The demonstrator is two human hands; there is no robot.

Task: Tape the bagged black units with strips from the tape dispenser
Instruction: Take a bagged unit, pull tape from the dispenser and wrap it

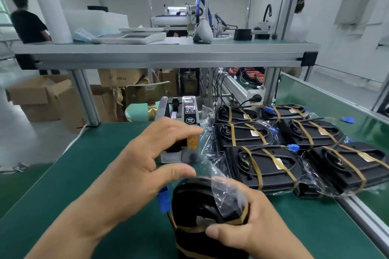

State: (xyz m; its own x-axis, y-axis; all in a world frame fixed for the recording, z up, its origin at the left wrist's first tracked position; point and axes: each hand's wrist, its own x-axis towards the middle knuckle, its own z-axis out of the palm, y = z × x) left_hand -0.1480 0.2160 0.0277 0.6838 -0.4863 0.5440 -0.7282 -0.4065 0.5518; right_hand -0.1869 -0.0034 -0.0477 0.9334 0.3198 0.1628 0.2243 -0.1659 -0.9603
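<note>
A black unit point(202, 202) in a clear plastic bag stands on end near the front of the green mat, banded with brown tape and showing a blue connector point(164, 198). My right hand point(250, 227) grips its right side, thumb pressed on a tape band. My left hand point(143, 164) hovers above it in front of the tape dispenser point(185, 126), fingers spread and thumb apart, holding nothing that I can make out. The dispenser's outlet is partly hidden behind my fingers.
Several bagged, taped black units point(273, 166) lie in rows to the right of the dispenser, with blue connectors. An aluminium rail point(362, 214) bounds the mat on the right. A shelf point(160, 52) spans overhead. Cardboard boxes point(42, 94) stand beyond the bench.
</note>
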